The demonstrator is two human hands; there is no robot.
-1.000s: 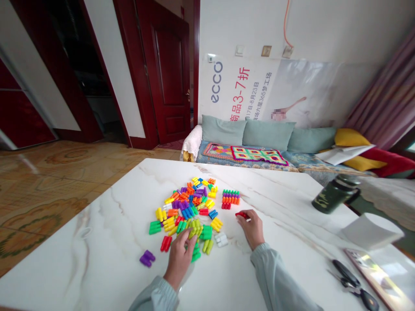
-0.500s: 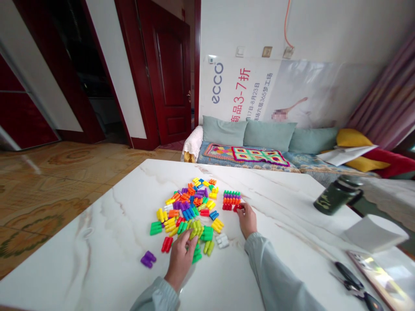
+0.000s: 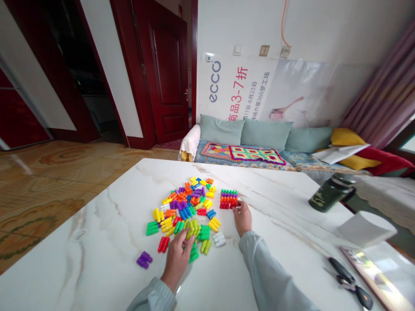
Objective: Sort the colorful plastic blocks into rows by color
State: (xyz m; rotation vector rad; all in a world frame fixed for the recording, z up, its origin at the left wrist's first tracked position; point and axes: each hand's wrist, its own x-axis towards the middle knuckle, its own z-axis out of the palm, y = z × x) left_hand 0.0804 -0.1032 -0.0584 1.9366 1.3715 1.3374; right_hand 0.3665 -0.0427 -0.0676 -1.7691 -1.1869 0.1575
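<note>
My left hand (image 3: 177, 255) is closed on a lime-green toy block (image 3: 193, 228), holding it over the near side of a loose pile of coloured plastic blocks (image 3: 184, 211). The blocks are made of short joined tubes. To the right of the pile stands a neat stack of blocks (image 3: 228, 199) in green, purple, orange and red rows. My right hand (image 3: 243, 219) is at the stack's right end, thumb and fingers pinched at the end of the red row (image 3: 228, 206). Its fingertips partly hide the block there. A white block (image 3: 219, 239) and a purple block (image 3: 144, 259) lie apart on the table.
The white marble-patterned table (image 3: 106, 242) carries a dark green flask (image 3: 331, 192), white paper (image 3: 368, 228), black-handled scissors (image 3: 350, 280) and a phone-like flat object (image 3: 372, 276) on the right. A sofa with pillows (image 3: 266, 134) stands behind it.
The red block under my right hand has moved left against the red row, lining up with it. My left hand keeps its lime-green block. The whole view has shifted slightly.
</note>
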